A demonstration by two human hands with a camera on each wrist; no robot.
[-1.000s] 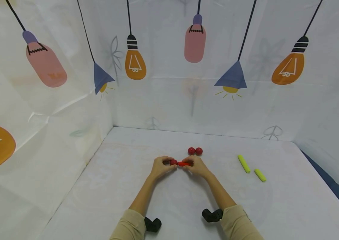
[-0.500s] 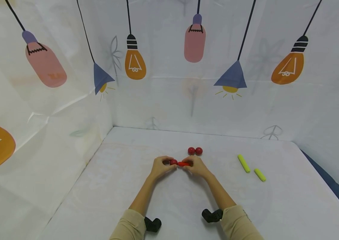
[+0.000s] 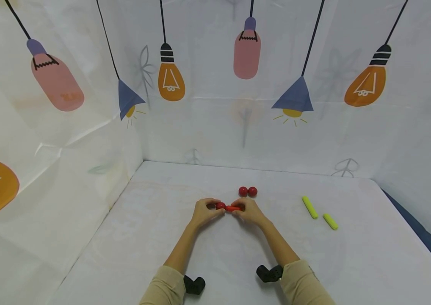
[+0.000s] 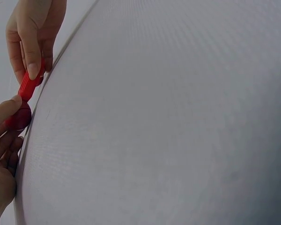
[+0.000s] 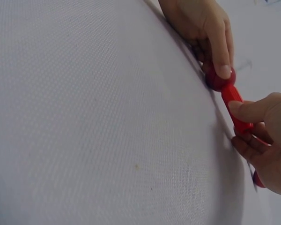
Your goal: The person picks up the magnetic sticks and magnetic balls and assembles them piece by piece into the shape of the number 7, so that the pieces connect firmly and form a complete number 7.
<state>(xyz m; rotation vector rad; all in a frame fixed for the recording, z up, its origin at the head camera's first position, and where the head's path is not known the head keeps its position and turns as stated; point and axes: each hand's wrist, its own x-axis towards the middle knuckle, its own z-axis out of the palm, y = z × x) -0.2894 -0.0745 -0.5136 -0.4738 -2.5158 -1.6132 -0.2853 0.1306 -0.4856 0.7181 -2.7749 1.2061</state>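
Note:
My left hand (image 3: 204, 212) pinches a dark red ball (image 5: 214, 79) between thumb and fingers. A short bright red rod (image 5: 234, 103) with ridged sides is pinched in my right hand (image 3: 251, 212). One end of the rod meets the ball; I cannot tell whether they are joined. In the left wrist view the left hand (image 4: 2, 150) is at the ball (image 4: 19, 117) and the right hand (image 4: 35, 37) covers the far part of the rod (image 4: 29, 88). Part of another red ball (image 5: 258, 179) shows behind the right hand in the right wrist view.
Two dark red balls, one left (image 3: 243, 191) and one right (image 3: 252, 192), sit side by side just beyond my hands. To the right lie two yellow-green rods, a longer one (image 3: 310, 207) and a shorter one (image 3: 330, 221). White sheets printed with lamps surround the white table (image 3: 154, 254).

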